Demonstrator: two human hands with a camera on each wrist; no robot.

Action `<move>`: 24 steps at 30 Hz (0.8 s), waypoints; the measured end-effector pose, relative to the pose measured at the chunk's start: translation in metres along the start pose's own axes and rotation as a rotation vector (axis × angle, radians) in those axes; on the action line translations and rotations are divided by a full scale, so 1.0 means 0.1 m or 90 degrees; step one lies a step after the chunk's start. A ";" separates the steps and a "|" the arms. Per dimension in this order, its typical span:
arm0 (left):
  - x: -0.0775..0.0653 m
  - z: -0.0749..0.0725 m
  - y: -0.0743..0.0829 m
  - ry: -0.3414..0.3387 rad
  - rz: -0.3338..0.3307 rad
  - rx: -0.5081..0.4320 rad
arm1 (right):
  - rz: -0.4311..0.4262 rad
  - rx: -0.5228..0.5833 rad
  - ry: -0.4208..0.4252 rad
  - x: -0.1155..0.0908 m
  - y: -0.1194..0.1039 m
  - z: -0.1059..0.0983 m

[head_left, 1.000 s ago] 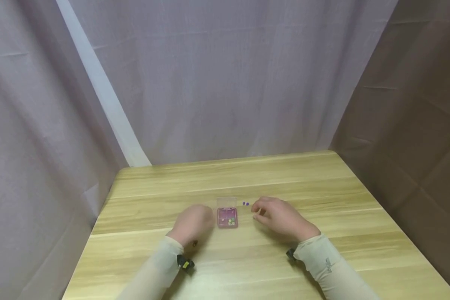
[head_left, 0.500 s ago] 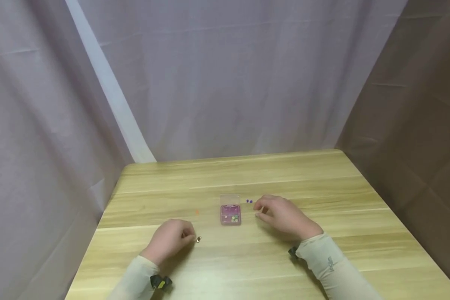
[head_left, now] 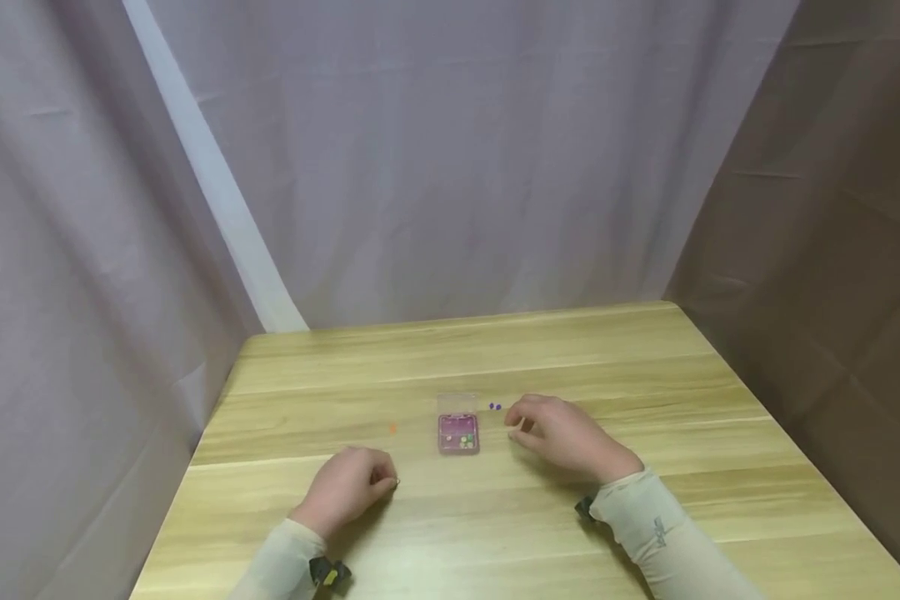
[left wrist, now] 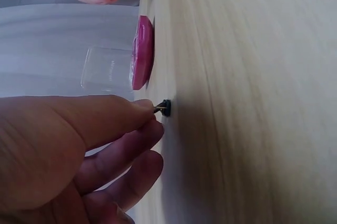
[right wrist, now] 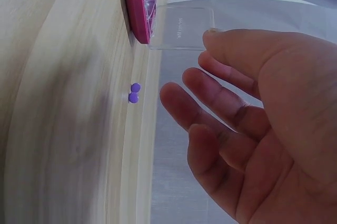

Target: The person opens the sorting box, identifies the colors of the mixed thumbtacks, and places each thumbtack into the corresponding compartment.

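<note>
My left hand (head_left: 348, 487) is low over the table at the left, thumb and fingertip pinching a small dark piece with gold trim (left wrist: 160, 108). A dark round part of it is right at the tabletop; the rest is hidden by the fingers. A pink compartment box (head_left: 459, 435) stands in the middle, its clear lid (left wrist: 107, 70) raised at the back. Several small green and pale pieces (head_left: 467, 441) lie inside. To the box's right, my right hand (head_left: 562, 433) hovers with loosely bent fingers and holds nothing. Two purple beads (right wrist: 134, 93) lie near its fingertips.
A small orange piece (head_left: 393, 428) lies on the wooden table (head_left: 570, 358) between the left hand and the box. Grey curtains (head_left: 457, 167) hang behind the table and along its sides.
My left hand has come away from beside the box, moving left and toward the front, and now pinches the dark gold-trimmed piece. The orange piece has come into view. The right hand stays put.
</note>
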State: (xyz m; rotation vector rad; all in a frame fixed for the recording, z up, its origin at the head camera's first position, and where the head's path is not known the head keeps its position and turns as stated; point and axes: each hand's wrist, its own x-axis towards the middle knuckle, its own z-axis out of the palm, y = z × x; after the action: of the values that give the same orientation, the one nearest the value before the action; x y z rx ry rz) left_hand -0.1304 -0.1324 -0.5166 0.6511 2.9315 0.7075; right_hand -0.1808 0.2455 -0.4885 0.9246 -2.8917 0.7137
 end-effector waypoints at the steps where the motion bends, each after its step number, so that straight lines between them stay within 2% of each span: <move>1: 0.00 0.01 0.00 0.001 0.001 0.000 | 0.000 0.001 0.001 0.00 0.00 0.00; 13: -0.02 0.06 -0.02 0.023 0.005 -0.002 | -0.035 0.022 0.003 0.01 -0.02 0.05; 24: 0.01 0.11 -0.05 0.020 0.014 0.006 | -0.023 0.018 -0.006 0.04 -0.04 0.02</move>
State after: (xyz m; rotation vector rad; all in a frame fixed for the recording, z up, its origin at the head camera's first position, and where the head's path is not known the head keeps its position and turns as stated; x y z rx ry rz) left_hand -0.1313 -0.1313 -0.5283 0.6806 2.9620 0.7124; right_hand -0.1817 0.2398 -0.4877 0.9825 -2.8734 0.7503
